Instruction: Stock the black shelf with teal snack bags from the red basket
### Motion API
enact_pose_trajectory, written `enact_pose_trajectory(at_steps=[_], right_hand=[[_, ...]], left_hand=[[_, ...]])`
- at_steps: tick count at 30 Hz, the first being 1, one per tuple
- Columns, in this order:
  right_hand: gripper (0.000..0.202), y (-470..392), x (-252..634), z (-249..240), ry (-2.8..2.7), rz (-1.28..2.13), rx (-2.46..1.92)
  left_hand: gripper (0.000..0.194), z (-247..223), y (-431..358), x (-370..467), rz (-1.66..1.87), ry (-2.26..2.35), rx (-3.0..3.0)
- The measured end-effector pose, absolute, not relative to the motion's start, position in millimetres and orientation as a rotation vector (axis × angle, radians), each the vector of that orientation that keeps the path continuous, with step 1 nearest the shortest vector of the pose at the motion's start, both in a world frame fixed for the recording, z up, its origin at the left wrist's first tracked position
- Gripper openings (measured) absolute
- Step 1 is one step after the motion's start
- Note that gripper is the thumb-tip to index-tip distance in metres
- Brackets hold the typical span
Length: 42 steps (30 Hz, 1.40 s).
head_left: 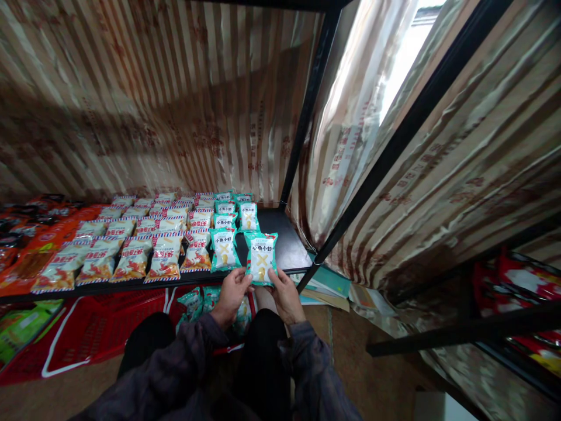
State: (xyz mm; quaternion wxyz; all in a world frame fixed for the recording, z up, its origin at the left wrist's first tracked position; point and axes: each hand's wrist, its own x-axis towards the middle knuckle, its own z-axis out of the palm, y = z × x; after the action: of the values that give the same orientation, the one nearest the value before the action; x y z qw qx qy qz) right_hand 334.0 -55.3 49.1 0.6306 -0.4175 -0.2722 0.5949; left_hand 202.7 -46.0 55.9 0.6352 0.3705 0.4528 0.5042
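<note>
Between my two hands is a teal and white snack bag (262, 257), held by its lower corners at the front edge of the black shelf (287, 242). My left hand (234, 292) pinches the bag's left lower side. On its right lower side, my right hand (284, 292) grips with thumb and fingers. Just left of it stands a matching teal snack bag (224, 249), at the front of a column of the same kind. Behind the held bag, another teal bag (248, 217) heads a second, shorter column.
Rows of white and orange snack bags (164, 257) fill the shelf's middle, with orange packets (35, 257) farther left. A red basket (109, 327) with more teal bags (210, 298) sits below. Black posts (333, 245) rise at right before striped curtains (197, 105). Red packages (526, 280) lie far right.
</note>
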Motion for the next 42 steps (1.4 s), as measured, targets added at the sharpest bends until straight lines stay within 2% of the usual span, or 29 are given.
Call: enact_pose_trajectory(at_steps=[6, 17, 31, 42], right_hand=[[0.051, -41.2, 344.5, 35.7, -0.667, 1.230, -1.033], [0.051, 15.0, 357.6, 33.0, -0.694, 1.184, -1.030], [0.043, 87.5, 351.0, 10.0, -0.915, 1.001, -1.131], [0.037, 107.7, 345.9, 7.0, -1.101, 0.871, -1.244]], left_hand=[[0.028, 46.3, -34.3, 218.0, 1.108, 1.070, 0.954], [0.057, 53.9, 4.4, 235.4, 1.103, 1.361, 1.463], [0.065, 42.7, 55.9, 246.6, 1.135, 1.495, 1.562], [0.060, 33.8, 65.3, 248.9, 1.122, 1.602, 1.595]])
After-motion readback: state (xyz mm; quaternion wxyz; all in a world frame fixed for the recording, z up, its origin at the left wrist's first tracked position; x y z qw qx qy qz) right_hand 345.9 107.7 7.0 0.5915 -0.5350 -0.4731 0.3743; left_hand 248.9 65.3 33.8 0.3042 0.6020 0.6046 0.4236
